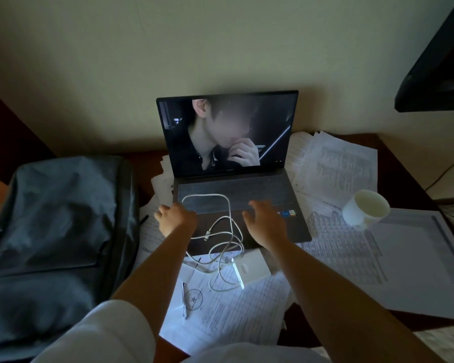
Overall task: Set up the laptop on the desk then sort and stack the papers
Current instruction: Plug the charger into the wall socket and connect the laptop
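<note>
The laptop (236, 179) stands open on the papers (338, 247), lid up and screen lit. The left hand (174, 218) curls at the laptop's near left corner, touching the cable (220, 231); whether it grips anything I cannot tell. The right hand (266, 224) hovers with fingers spread and relaxed over the palm rest. A bag (55, 231) lies left of the left hand, a cup (364, 208) right of the right hand, a white box (249, 268) nearer than both.

Dim home or hotel-room desk: open laptop (233, 163) sat on scattered printed papers (333, 163), backpack (55, 231) alongside, white cup (364, 209) (empty-looking), against a plain wall (168, 48).
</note>
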